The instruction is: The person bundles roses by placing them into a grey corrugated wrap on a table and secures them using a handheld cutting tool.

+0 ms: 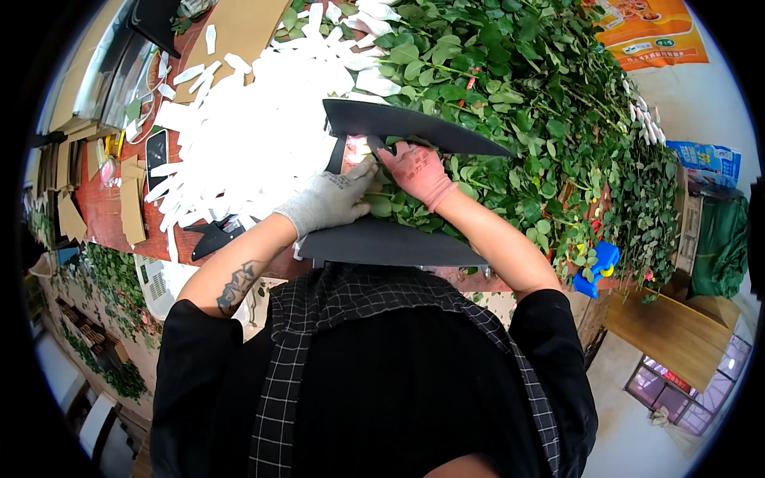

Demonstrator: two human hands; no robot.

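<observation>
Between two upright curved black panels, the far panel (414,127) and the near panel (390,243), lie pink and pale flower heads (355,149). My left hand (333,197), in a grey glove, closes against these flowers from the near side, its fingertips bent over them. My right hand (417,170) wears a coral-pink glove. Its fingers are curled together just right of the flower heads, and what is inside them is hidden. Leafy green stems (390,205) stick out to the right beneath both hands.
A heap of white sleeves (255,135) covers the table on the left, near a phone (157,155) and cardboard strips (131,203). Piled leafy stems (526,119) fill the right side. A blue tool (598,269) lies at the right front edge, and an orange bag (649,36) behind.
</observation>
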